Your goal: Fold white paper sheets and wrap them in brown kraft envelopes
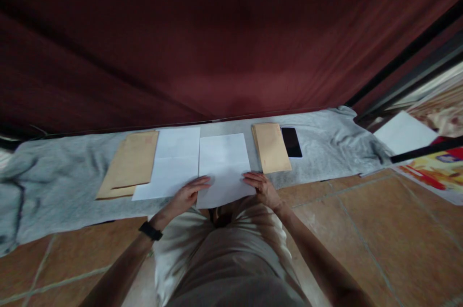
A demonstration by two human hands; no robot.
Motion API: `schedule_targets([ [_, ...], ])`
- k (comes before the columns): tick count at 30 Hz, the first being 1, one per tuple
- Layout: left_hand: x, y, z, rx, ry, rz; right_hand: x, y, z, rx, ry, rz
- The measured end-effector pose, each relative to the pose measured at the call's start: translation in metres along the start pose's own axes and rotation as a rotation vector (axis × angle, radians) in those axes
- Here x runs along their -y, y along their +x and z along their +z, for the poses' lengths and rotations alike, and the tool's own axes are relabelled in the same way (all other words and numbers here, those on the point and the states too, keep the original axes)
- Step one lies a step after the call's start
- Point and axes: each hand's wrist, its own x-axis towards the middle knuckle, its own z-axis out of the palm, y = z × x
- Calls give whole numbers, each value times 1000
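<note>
Hands [190, 192] [265, 191] at opposite edges, white sheet [224, 162] between

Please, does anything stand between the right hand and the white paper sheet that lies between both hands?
Nothing visible does: the right hand touches the right edge of the white paper sheet.

We face a dark red expanse of fabric [231, 56], loosely creased, which fills the upper part of our view. Along its foot we see a long, narrow surface [325, 162] draped in soft grey cloth [65, 167], rumpled towards both ends. Below it run orange-brown floor tiles [365, 220] with pale joints. On our right, dark bars [398, 60] slant near a brightly coloured printed sheet [437, 172]. The light is dim, weakest towards the top.
</note>
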Motion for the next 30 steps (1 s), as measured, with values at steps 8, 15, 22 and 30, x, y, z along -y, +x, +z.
schedule_targets([
  [8, -12, 63, 8, -188, 251, -13, 9, -3, 0, 83, -147, -2],
  [15, -20, 134, 46, -64, 533, 56, 9, -1, 3, 74, -164, 1],
  [22, 13, 139, 24, -300, 572, -109, 10, -1, 4, 66, -170, 7],
  [30, -5, 164, 40, -308, 591, -186, 10, 1, 4, 91, -184, 25],
])
